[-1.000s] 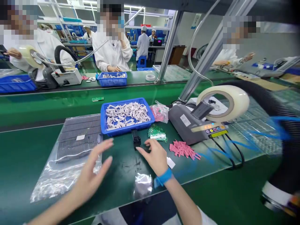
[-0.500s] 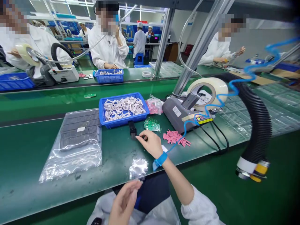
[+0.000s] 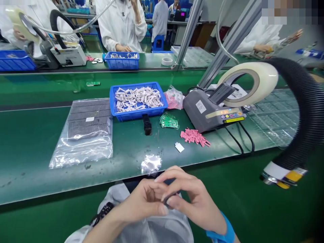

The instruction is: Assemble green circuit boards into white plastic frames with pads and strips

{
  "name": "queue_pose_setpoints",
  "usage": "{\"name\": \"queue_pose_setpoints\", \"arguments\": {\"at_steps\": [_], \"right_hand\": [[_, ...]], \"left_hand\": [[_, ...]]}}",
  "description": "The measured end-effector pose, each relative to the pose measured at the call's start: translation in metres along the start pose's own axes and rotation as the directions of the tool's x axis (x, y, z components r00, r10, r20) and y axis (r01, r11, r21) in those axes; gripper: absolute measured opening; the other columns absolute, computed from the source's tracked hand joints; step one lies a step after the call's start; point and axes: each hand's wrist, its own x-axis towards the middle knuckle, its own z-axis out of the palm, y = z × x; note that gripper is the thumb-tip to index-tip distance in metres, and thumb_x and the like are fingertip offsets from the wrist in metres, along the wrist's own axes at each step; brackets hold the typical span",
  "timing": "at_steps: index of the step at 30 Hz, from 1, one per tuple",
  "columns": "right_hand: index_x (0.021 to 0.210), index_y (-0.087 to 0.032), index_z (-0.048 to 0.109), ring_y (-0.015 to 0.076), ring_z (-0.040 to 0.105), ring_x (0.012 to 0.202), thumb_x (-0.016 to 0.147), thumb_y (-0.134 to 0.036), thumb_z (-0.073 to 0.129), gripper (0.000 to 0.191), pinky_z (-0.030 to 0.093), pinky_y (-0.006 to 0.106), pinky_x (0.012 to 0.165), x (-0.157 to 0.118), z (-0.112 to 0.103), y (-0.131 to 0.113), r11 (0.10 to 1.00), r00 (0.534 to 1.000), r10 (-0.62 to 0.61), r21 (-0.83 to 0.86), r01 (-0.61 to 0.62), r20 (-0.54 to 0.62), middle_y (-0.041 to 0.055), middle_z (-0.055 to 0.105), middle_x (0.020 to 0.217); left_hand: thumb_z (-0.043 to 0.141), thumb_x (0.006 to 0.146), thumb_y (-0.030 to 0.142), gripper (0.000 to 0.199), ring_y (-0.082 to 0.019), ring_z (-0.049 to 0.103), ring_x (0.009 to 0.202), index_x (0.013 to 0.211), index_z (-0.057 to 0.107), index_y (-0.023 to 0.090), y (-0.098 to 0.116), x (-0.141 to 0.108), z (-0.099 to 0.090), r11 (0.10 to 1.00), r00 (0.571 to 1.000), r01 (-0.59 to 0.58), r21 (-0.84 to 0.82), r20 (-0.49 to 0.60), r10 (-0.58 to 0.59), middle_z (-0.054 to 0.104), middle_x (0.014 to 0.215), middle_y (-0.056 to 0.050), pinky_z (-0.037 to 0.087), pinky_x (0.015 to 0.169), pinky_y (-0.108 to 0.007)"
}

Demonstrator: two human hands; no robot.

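A small dark piece (image 3: 170, 198), thin and slightly curved, is pinched between the thumb and fingers of my right hand (image 3: 196, 200) above my lap. My left hand (image 3: 141, 200) meets it from the other side, its fingers curled and its thumb at the piece's near end; the fingers partly hide the piece. Beyond my hands, a small stack of black pieces (image 3: 147, 125) lies against the front of a blue bin (image 3: 138, 114) full of white plastic parts (image 3: 139, 98). A crumpled patch of clear film (image 3: 151, 164) is on the bench edge just past my fingers.
Green circuit boards (image 3: 169, 120), pink parts (image 3: 194, 136) and a white piece (image 3: 179, 147) lie on the bench right of centre. A tape dispenser (image 3: 202, 109) and black hose (image 3: 303, 98) stand right. Left is a bag of grey strips (image 3: 86, 131). Co-workers sit opposite.
My right hand has come back from the black stack to my lap, carrying a small dark piece. My left hand has moved up to meet it. The view has tilted downward.
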Motion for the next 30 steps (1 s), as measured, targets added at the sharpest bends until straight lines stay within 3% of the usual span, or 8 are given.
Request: {"name": "queue_pose_setpoints", "arguments": {"at_steps": [4,6,7,10,13,17,24,30], "right_hand": [[0.091,-0.024,0.067,0.0179,0.064,0.09,0.092,-0.033,0.051,0.018,0.057,0.034,0.073,-0.003,0.003,-0.008,0.998,0.999,-0.04,-0.044,0.039,-0.027,0.0053,0.069,0.099],[0.094,-0.023,0.067,0.0186,0.064,0.091,0.091,-0.025,0.052,0.016,0.057,0.033,0.073,-0.004,0.007,-0.008,0.988,0.992,-0.084,-0.137,0.071,-0.093,0.0053,0.07,0.098],[0.095,-0.023,0.067,0.0188,0.063,0.092,0.089,-0.019,0.053,0.015,0.057,0.034,0.074,-0.005,0.009,-0.008,0.973,0.983,-0.115,-0.216,0.082,-0.142,0.0051,0.07,0.098],[0.099,-0.022,0.066,0.0197,0.063,0.094,0.082,-0.007,0.058,0.024,0.053,0.036,0.078,-0.008,0.019,-0.002,0.847,0.924,-0.257,-0.526,0.074,-0.284,0.0041,0.071,0.099],[0.102,-0.019,0.066,0.0204,0.063,0.094,0.08,-0.005,0.058,0.028,0.049,0.036,0.079,-0.009,0.03,0.006,0.688,0.874,-0.387,-0.723,0.063,-0.293,0.0045,0.072,0.1],[0.105,-0.014,0.065,0.0217,0.062,0.098,0.08,-0.005,0.055,0.029,0.046,0.037,0.082,-0.01,0.039,0.011,0.595,0.872,-0.433,-0.799,0.088,-0.226,0.0082,0.071,0.104],[0.12,-0.008,0.058,0.0287,0.054,0.117,0.077,-0.017,0.044,0.046,0.039,0.045,0.093,-0.015,0.029,0.005,0.535,0.937,-0.348,-0.824,0.186,-0.014,0.012,0.062,0.123],[0.116,-0.011,0.06,0.0243,0.053,0.12,0.082,-0.01,0.043,0.039,0.038,0.041,0.095,-0.016,0.022,0.003,0.552,0.93,-0.367,-0.801,0.232,0.016,0.0089,0.065,0.119]], "left_hand": [[0.078,0.061,0.048,0.035,-0.012,0.062,0.061,0.082,0.076,0.02,-0.001,-0.004,0.002,0.997,1.0,0.017,-0.077,-0.011,-0.018,0.069,0.066,-0.002,0.051,0.065,-0.024],[0.079,0.062,0.044,0.035,-0.014,0.068,0.068,0.089,0.075,0.022,-0.002,-0.004,0.005,0.994,0.991,-0.058,-0.089,-0.122,0.047,0.074,0.073,-0.003,0.054,0.069,-0.025],[0.079,0.064,0.041,0.032,-0.016,0.07,0.074,0.09,0.074,0.024,-0.004,-0.004,0.007,0.989,0.97,-0.128,-0.072,-0.219,0.109,0.076,0.079,-0.003,0.055,0.073,-0.026],[0.077,0.069,0.033,0.023,-0.02,0.071,0.092,0.091,0.075,0.028,-0.01,-0.002,0.015,0.95,0.833,-0.31,0.021,-0.475,0.283,0.077,0.095,-0.004,0.055,0.087,-0.029],[0.079,0.067,0.029,0.026,-0.021,0.07,0.097,0.093,0.075,0.033,-0.018,0.001,0.021,0.932,0.78,-0.363,0.007,-0.544,0.308,0.076,0.102,-0.003,0.056,0.087,-0.028],[0.082,0.063,0.029,0.032,-0.023,0.071,0.093,0.094,0.075,0.032,-0.024,0.004,0.024,0.938,0.758,-0.345,-0.032,-0.599,0.259,0.076,0.097,-0.005,0.058,0.082,-0.027],[0.073,0.072,0.039,0.03,-0.023,0.066,0.105,0.101,0.072,0.035,-0.023,-0.003,0.026,0.951,0.769,-0.299,0.072,-0.572,0.285,0.074,0.108,-0.002,0.054,0.089,-0.028],[0.067,0.077,0.043,0.03,-0.018,0.07,0.08,0.106,0.07,0.035,-0.027,-0.003,0.024,0.942,0.786,-0.257,0.217,-0.52,0.334,0.078,0.089,-0.001,0.057,0.076,-0.026]]}}
